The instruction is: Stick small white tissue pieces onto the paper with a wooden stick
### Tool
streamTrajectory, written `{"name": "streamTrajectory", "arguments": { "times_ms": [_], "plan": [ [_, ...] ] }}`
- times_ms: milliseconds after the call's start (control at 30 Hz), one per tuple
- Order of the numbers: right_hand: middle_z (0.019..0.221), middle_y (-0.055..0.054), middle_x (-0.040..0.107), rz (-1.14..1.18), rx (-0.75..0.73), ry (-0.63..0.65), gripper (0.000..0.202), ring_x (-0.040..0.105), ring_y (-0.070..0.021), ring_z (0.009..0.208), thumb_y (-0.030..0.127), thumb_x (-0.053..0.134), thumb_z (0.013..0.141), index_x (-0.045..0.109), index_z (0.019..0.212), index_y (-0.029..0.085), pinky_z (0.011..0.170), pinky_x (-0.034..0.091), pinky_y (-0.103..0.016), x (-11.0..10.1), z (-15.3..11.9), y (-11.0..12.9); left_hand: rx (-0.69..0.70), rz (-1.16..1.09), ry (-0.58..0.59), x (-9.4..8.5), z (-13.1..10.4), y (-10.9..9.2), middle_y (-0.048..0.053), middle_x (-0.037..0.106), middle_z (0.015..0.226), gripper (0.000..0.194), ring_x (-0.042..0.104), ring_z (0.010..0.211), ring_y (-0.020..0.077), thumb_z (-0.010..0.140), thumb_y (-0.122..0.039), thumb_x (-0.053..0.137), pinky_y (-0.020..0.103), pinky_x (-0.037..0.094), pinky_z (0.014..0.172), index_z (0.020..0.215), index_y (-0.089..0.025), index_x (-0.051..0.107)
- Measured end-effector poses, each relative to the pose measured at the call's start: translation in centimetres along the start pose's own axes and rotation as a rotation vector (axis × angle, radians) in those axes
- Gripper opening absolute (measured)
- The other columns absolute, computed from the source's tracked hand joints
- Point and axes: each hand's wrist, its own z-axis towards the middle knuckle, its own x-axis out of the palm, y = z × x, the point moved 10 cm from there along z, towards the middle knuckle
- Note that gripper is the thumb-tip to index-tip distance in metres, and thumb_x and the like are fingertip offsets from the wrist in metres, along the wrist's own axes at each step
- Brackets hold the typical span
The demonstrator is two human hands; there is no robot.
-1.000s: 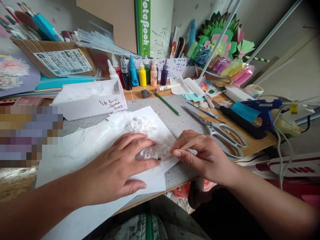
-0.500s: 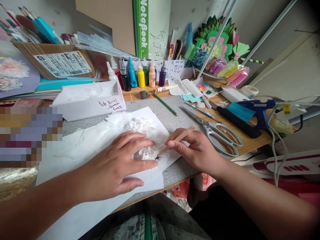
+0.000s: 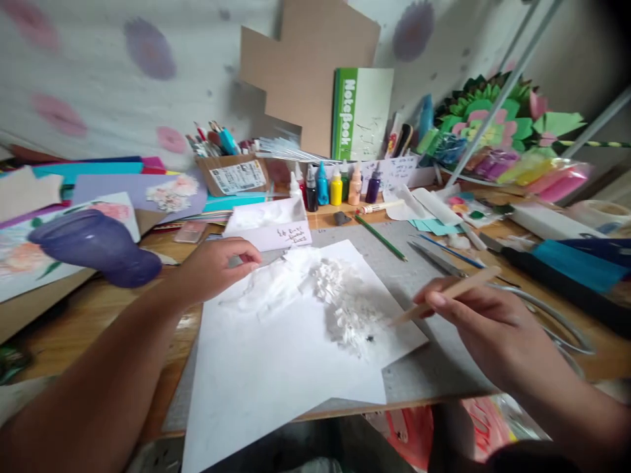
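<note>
The right hand (image 3: 486,322) pinches a wooden stick (image 3: 473,282), its tip beside ruffled white pieces (image 3: 355,322) on white paper (image 3: 276,381); whether the bent left hand (image 3: 217,263) grips anything, I cannot tell. Behind, a green-spined notebook (image 3: 372,115) reads "NoteBook"; handwriting on the paper tray (image 3: 254,238) and a printed label (image 3: 238,177) are too blurred.

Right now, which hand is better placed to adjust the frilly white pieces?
Probably the right hand: it holds the wooden stick, its tip beside the frilly white pieces; the left hand sits farther away.

Head camera looks forward, down onto the desk (image 3: 96,307).
</note>
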Motion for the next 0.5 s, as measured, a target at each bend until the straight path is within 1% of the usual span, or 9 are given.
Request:
{"name": "streamTrajectory", "arguments": {
  "times_ms": [67,167,233,267,333,367,433,500],
  "plan": [
    [0.084,-0.007,0.073,-0.075,-0.051,0.012,0.016,0.068,-0.0211,0.072,0.035,0.063,0.086,0.074,0.079,0.026,0.057,0.055,-0.025,-0.1,-0.1,0.8,0.048,0.016,0.074,0.7,-0.2,0.0,0.002,0.066,0.093,0.018,0.060,0.088,0.0185,0.082,-0.031,0.052,0.028,0.044,0.081,0.089,-0.020,0.065],
    [0.081,-0.008,0.074,-0.158,-0.170,0.068,0.016,0.070,-0.0190,0.064,0.030,0.060,0.088,0.075,0.082,0.030,0.053,0.055,-0.019,0.3,-0.2,2.8,0.167,0.050,0.199,2.7,-0.6,-1.2,0.003,0.064,0.105,0.024,0.058,0.098,0.0190,0.082,-0.024,0.050,0.028,0.042,0.088,0.100,-0.022,0.065],
    [0.079,-0.008,0.074,-0.176,-0.222,0.084,0.017,0.070,-0.0181,0.062,0.028,0.059,0.088,0.074,0.084,0.032,0.053,0.055,-0.016,0.4,-0.3,3.6,0.205,0.059,0.231,3.5,-0.8,-1.7,0.004,0.062,0.109,0.028,0.056,0.103,0.0198,0.082,-0.021,0.050,0.030,0.041,0.091,0.105,-0.023,0.064],
    [0.079,-0.008,0.074,-0.179,-0.230,0.091,0.016,0.070,-0.0183,0.062,0.027,0.059,0.088,0.074,0.086,0.033,0.053,0.055,-0.016,0.5,-0.3,3.7,0.202,0.056,0.233,3.8,-0.8,-1.8,0.004,0.061,0.109,0.028,0.056,0.103,0.0203,0.082,-0.021,0.051,0.030,0.042,0.091,0.107,-0.023,0.064],
    [0.079,-0.008,0.073,-0.190,-0.214,0.083,0.016,0.070,-0.0194,0.062,0.027,0.059,0.087,0.073,0.085,0.034,0.052,0.055,-0.018,0.4,-0.2,3.5,0.155,0.043,0.207,4.0,-0.5,-1.6,0.005,0.061,0.107,0.027,0.057,0.101,0.0208,0.082,-0.025,0.054,0.031,0.043,0.088,0.107,-0.022,0.062],
    [0.079,-0.008,0.073,-0.193,-0.207,0.081,0.015,0.070,-0.0201,0.063,0.027,0.060,0.087,0.073,0.084,0.035,0.052,0.056,-0.019,0.4,-0.2,3.4,0.122,0.033,0.175,3.9,-0.3,-1.4,0.005,0.062,0.104,0.025,0.058,0.099,0.0206,0.082,-0.028,0.055,0.031,0.044,0.086,0.106,-0.021,0.062],
    [0.079,-0.008,0.073,-0.195,-0.202,0.080,0.015,0.070,-0.0210,0.063,0.028,0.060,0.087,0.073,0.083,0.035,0.052,0.056,-0.020,0.5,-0.2,3.4,0.066,0.024,0.089,3.4,0.2,-1.3,0.005,0.062,0.100,0.024,0.059,0.094,0.0204,0.083,-0.033,0.055,0.032,0.046,0.083,0.102,-0.020,0.061],
    [0.079,-0.008,0.074,-0.190,-0.203,0.078,0.016,0.070,-0.0207,0.062,0.029,0.059,0.087,0.074,0.082,0.033,0.051,0.056,-0.020,0.5,-0.2,3.5,0.046,0.041,0.013,3.1,0.5,-1.4,0.006,0.062,0.099,0.025,0.059,0.094,0.0216,0.081,-0.036,0.057,0.033,0.047,0.082,0.099,-0.019,0.060]
  ]
}}
